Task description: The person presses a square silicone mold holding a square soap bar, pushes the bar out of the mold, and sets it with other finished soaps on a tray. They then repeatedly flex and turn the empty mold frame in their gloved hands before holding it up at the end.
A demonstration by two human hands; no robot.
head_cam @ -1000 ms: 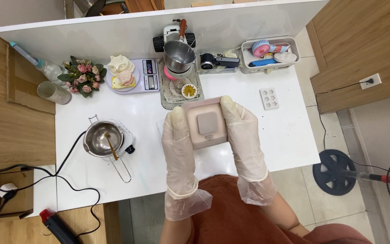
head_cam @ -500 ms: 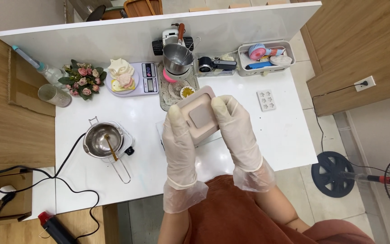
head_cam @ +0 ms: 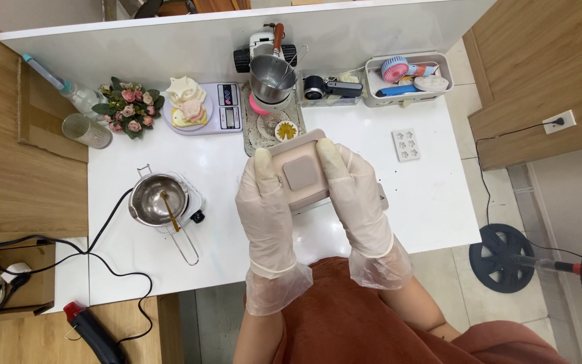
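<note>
Two gloved hands hold a pink square mould (head_cam: pixel 299 172) above the middle of a white table (head_cam: pixel 432 209), the left hand (head_cam: pixel 267 202) gripping its left side and the right hand (head_cam: pixel 355 195) its right side, fingers closed around the edges and thumbs on top. Compared with a second ago, the mould has been tipped and turned slightly, its far edge now angled toward the back of the table, and it sits a little higher between the hands; half a second ago it was already tilting the same way. The change suggests the person is flexing or inspecting the mould rather than setting it down.

Near the table's left side a small steel pot (head_cam: pixel 157 200) with a stirring stick rests on a compact hot plate, its cable running off the left edge. Along the back edge stand a posy of pink flowers (head_cam: pixel 126 108), a digital scale (head_cam: pixel 203 108) carrying cream-coloured pieces, a steel pitcher (head_cam: pixel 269 77) on a speckled tray, and a clear bin (head_cam: pixel 409 81) holding a small pink fan and other items. A small white tray with paw-shaped cavities (head_cam: pixel 406 144) lies toward the right side. A ribbed glass (head_cam: pixel 86 130) sits at the back left corner, on the wooden surface beside the table.
</note>
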